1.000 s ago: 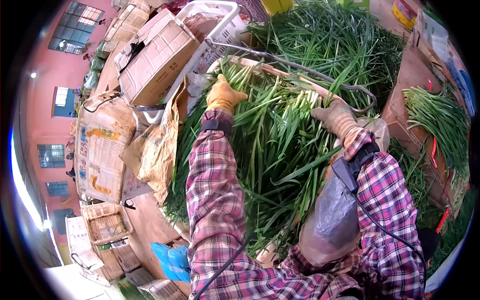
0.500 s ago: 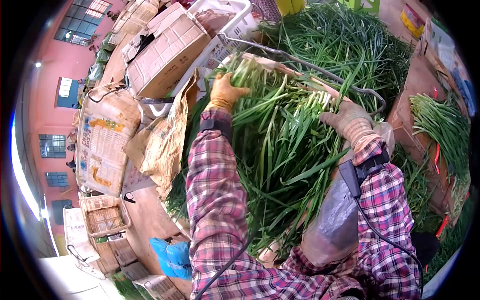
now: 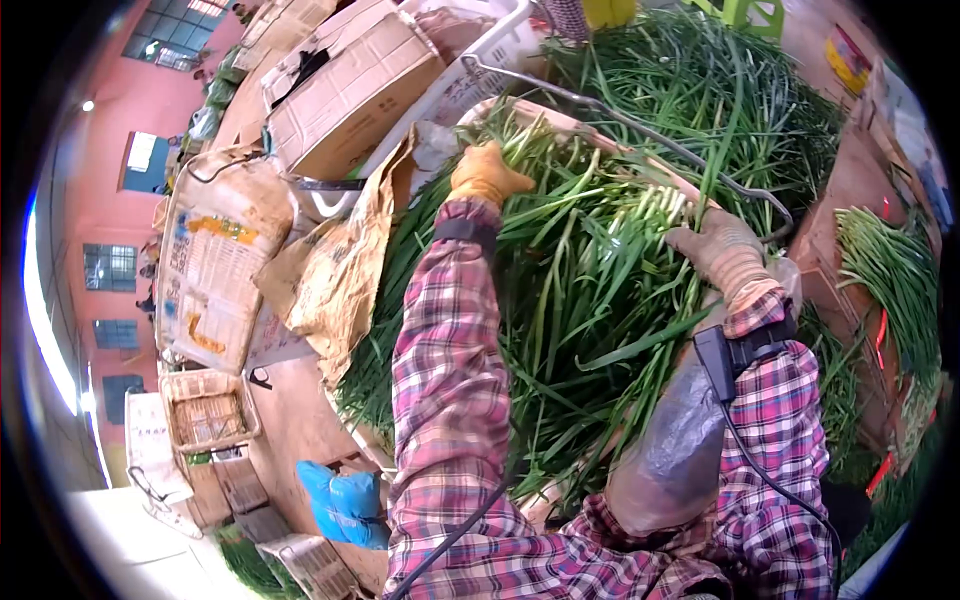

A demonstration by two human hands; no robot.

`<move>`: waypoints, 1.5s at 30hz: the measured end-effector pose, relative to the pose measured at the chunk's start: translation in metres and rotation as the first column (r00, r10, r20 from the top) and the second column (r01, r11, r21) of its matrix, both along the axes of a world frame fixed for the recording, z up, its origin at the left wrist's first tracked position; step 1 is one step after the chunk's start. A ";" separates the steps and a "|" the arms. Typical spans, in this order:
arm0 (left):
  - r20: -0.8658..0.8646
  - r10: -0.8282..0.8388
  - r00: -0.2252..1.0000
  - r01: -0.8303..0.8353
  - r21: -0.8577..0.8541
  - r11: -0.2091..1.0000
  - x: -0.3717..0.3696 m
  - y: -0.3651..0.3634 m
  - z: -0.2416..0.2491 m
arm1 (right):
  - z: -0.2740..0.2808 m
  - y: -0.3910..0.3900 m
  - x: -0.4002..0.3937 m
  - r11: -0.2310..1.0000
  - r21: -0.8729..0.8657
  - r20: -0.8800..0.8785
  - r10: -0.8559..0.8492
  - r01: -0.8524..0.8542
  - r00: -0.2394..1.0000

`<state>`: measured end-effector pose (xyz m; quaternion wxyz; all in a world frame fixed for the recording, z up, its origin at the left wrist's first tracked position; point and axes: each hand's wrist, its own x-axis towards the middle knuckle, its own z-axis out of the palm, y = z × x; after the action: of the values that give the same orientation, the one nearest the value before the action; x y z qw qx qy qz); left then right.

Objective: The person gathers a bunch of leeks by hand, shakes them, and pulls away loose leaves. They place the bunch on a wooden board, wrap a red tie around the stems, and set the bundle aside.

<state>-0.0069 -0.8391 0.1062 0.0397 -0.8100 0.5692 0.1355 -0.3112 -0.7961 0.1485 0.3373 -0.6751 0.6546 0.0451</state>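
Long green garlic chives [image 3: 570,290] fill a basket lying in front of me, their pale cut ends gathered toward the upper right. My left hand [image 3: 485,178], in a yellow-orange glove, is at the far left part of the chives; its thumb sticks out to the right and its fingertips are partly hidden. My right hand [image 3: 722,250], in a grey-brown glove, rests beside the pale ends near the basket's rim [image 3: 665,178]. Its thumb is apart from the fingers, which are partly out of sight. Neither glove clearly encloses a bunch.
A metal handle [image 3: 620,115] arches over the basket's far side. More chives [image 3: 720,90] are heaped behind it, and a bundle [image 3: 885,265] lies at right. Left are torn brown paper [image 3: 335,280], a carton [image 3: 350,90], a dirty white crate [image 3: 215,260] and a blue bag [image 3: 343,503].
The blurred tuft of leaves by my left hand has settled, and that hand's fingers look more bent. The whole view has shifted slightly; my right hand stays by the pale ends.
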 end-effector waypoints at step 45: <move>-0.872 0.216 0.440 0.049 0.263 0.963 -0.022 0.072 0.089 | 0.009 0.038 0.125 0.948 0.222 0.961 -0.172 0.228 -0.218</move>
<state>-0.0291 -0.7670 0.1949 -0.1716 -0.6315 0.4412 0.6141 -0.1859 -0.7585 0.1573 0.7056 -0.3579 0.2603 -0.5534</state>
